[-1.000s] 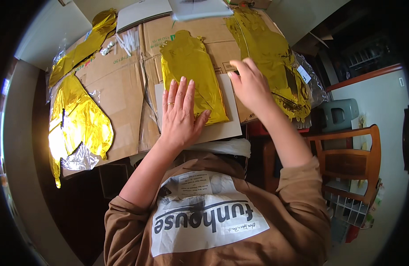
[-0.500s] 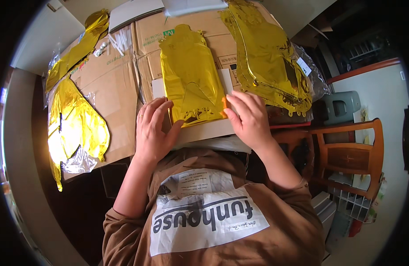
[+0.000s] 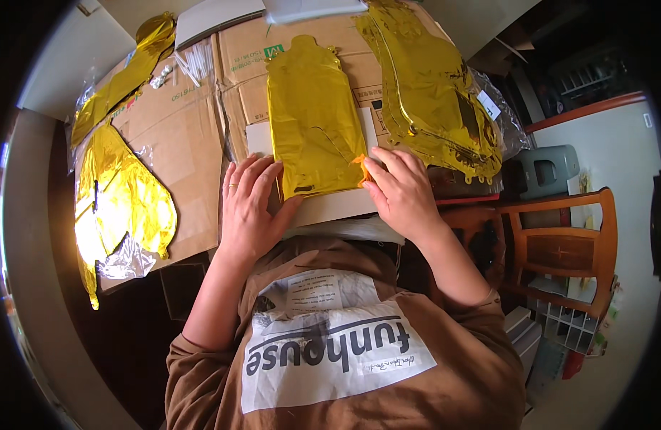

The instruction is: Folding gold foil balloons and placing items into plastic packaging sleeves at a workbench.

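A folded gold foil balloon (image 3: 312,107) lies in front of me, partly over a white card (image 3: 323,211) on the cardboard. By its near left corner rests my left hand (image 3: 251,204), palm down with the fingers stretched and the thumb apart. My right hand (image 3: 405,190) is at the near right corner of the foil. Its thumb and fingertips pinch a small crumpled orange piece (image 3: 362,169), whose material I cannot make out. The orange piece lies against the foil's right edge.
Larger gold foil sheets (image 3: 427,86) lie to the right, beside a clear plastic bag (image 3: 513,129). At the left are a shiny gold foil piece (image 3: 130,193) and a bundle of white sticks (image 3: 195,64). A wooden chair (image 3: 559,244) stands at the right.
The folded foil has shifted slightly away from me and its near edge lies flatter. The orange piece now looks more bunched up in my right fingers. Both hands stay in nearly the same place.
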Motion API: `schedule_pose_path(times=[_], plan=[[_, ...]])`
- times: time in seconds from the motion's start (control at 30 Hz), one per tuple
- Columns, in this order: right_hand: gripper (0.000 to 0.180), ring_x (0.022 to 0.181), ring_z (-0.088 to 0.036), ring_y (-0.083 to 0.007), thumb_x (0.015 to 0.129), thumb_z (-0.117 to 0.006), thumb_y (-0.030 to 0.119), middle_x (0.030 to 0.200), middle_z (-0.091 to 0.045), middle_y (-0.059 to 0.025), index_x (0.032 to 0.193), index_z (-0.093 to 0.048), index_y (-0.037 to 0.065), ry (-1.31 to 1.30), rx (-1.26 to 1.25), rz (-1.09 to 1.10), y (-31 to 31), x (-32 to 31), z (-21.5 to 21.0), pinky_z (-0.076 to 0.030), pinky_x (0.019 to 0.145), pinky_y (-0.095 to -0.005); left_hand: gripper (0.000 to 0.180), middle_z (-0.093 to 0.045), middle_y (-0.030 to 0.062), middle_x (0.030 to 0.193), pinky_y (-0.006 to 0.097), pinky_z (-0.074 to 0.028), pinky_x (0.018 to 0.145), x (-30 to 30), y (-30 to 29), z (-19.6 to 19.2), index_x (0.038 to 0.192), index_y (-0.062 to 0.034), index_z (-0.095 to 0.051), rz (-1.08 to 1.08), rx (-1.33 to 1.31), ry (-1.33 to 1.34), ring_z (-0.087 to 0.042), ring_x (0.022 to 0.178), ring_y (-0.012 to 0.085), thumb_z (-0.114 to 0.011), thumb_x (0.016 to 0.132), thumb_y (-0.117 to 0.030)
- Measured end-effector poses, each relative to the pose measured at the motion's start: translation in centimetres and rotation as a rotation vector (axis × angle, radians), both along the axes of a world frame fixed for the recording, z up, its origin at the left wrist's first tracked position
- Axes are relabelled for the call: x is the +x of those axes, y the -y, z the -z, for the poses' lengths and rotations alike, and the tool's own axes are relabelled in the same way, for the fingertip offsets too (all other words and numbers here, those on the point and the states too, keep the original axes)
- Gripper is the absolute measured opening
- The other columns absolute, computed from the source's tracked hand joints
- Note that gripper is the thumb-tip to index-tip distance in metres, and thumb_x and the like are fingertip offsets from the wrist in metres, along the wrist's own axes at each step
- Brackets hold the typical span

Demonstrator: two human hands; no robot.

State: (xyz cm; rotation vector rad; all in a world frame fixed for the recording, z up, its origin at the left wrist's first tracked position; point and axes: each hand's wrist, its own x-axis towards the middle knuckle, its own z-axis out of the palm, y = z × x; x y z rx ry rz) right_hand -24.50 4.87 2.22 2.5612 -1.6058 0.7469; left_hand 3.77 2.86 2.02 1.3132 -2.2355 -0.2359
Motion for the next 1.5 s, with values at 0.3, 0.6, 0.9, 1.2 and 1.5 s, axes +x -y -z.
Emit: schedule_pose_path(times=[0.3,0.6,0.9,1.2,1.5], plan=[[0.039,0.121,-0.061,-0.034,0.086,-0.076,0.017,0.126,-0.063,-0.0207,0.117,-0.067,-0.006,-0.033,0.005,-0.054,0.1,-0.3,-0.1,-0.047,0.108,-0.0435,0.059,-0.059,0.0148,0.137,0.055,-0.033,0.117,-0.1,0.1,-0.1,0.134,-0.0065,-0.059,0.063,-0.04,0.005,-0.051,0.134,0.0354,-0.081,0.083,-0.025],[0.048,0.122,-0.062,-0.0353,0.085,-0.079,0.019,0.134,-0.063,-0.0215,0.123,-0.065,-0.006,-0.108,0.02,-0.126,0.3,-1.5,-0.3,-0.049,0.109,-0.0434,0.055,-0.063,0.0148,0.13,0.054,-0.037,0.115,0.1,0.0,-0.4,0.129,-0.0064,-0.062,0.034,-0.066,0.019,-0.057,0.128,0.0321,-0.082,0.08,-0.022],[0.049,0.122,-0.061,-0.0362,0.087,-0.076,0.024,0.128,-0.063,-0.025,0.12,-0.062,-0.01,-0.206,0.003,-0.257,1.4,-1.9,-1.0,-0.045,0.111,-0.0458,0.031,-0.068,0.0156,0.106,0.044,-0.057,0.094,0.4,2.8,-1.6,0.108,0.0044,-0.066,0.559,-0.397,0.257,-0.07,0.1,0.0298,-0.072,0.08,-0.008],[0.047,0.117,-0.062,-0.0371,0.086,-0.075,0.025,0.123,-0.064,-0.0254,0.117,-0.064,-0.009,-0.225,-0.026,-0.207,1.2,-1.5,-1.1,-0.044,0.111,-0.0472,0.021,-0.066,0.0123,0.088,0.038,-0.058,0.082,-0.3,4.1,-2.6,0.094,0.0052,-0.065,0.6,-0.425,0.367,-0.069,0.082,0.0253,-0.068,0.076,-0.006],[0.031,0.102,-0.069,-0.0339,0.088,-0.066,0.012,0.108,-0.07,-0.0242,0.112,-0.068,-0.008,-0.265,-0.289,-0.186,0.8,-0.6,-0.3,-0.05,0.105,-0.0477,0.023,-0.068,0.0119,0.089,0.037,-0.059,0.082,-0.4,3.8,-3.2,0.096,0.005,-0.066,0.613,-0.399,0.324,-0.07,0.082,0.0249,-0.071,0.076,-0.005]])
